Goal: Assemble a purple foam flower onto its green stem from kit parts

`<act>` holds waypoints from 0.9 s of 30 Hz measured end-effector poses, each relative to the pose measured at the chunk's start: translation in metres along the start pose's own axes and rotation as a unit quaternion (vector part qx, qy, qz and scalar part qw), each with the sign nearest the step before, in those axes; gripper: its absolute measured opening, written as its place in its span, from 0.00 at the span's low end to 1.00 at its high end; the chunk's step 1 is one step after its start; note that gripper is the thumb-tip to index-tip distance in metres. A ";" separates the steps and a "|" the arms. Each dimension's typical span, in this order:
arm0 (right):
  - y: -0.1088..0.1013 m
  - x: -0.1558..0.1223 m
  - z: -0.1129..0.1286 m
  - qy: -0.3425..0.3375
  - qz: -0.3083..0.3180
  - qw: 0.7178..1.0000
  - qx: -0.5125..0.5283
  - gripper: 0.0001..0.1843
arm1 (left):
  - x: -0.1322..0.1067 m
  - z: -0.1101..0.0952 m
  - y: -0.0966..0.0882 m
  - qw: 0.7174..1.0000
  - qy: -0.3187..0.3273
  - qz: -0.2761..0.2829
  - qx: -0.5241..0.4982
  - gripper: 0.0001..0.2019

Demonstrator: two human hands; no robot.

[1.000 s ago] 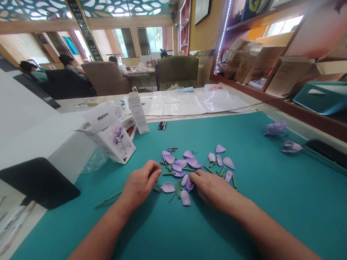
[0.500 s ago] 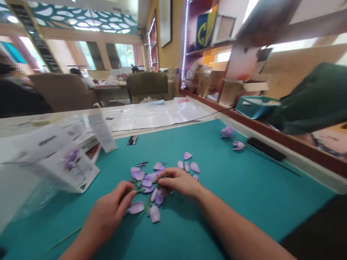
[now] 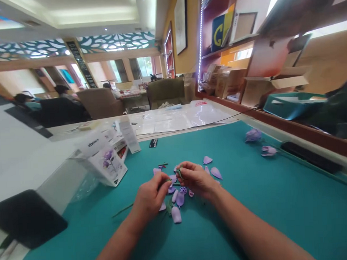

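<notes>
Behind a white flower-printed box (image 3: 106, 168), a smaller box (image 3: 117, 144) holds something red (image 3: 122, 152). The left hand (image 3: 150, 194) pinches a green stem piece (image 3: 169, 180); the right hand (image 3: 200, 181), just apart, grips a green part (image 3: 179, 172) above purple petals (image 3: 180, 199) on the worktop (image 3: 250, 203). Far right, a teal bin (image 3: 286, 111) holds blurred pale items (image 3: 309, 100).

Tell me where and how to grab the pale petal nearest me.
I'd probably pinch its broad near end, coming from your side: the pale petal lies on the green mat with that end toward you, free of other pieces, while a green leaf sits close on its left and a purple petal by its far end.
</notes>
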State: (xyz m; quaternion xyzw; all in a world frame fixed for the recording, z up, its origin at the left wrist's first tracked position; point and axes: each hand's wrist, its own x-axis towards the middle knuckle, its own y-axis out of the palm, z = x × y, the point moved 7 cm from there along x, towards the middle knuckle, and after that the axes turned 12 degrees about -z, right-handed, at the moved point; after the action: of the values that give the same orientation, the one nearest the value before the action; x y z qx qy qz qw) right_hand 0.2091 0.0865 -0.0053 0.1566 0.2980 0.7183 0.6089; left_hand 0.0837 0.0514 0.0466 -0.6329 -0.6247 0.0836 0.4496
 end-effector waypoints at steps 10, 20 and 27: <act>0.007 -0.008 -0.020 0.058 0.096 0.994 0.007 0.14 | -0.008 0.002 0.004 0.999 0.031 0.008 0.034 0.08; 0.004 -0.008 -0.023 0.069 0.086 0.994 -0.011 0.16 | -0.011 -0.001 0.003 0.998 0.043 0.013 0.035 0.09; 0.005 -0.009 -0.023 0.075 0.101 0.992 -0.015 0.15 | -0.011 -0.003 0.004 0.998 0.052 0.016 0.042 0.10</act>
State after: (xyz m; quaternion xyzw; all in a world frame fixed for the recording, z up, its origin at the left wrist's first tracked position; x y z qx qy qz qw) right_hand 0.1934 0.0721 -0.0189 0.1223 0.3152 0.7901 0.5114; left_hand 0.0859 0.0414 0.0406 -0.6274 -0.5858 0.0836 0.5063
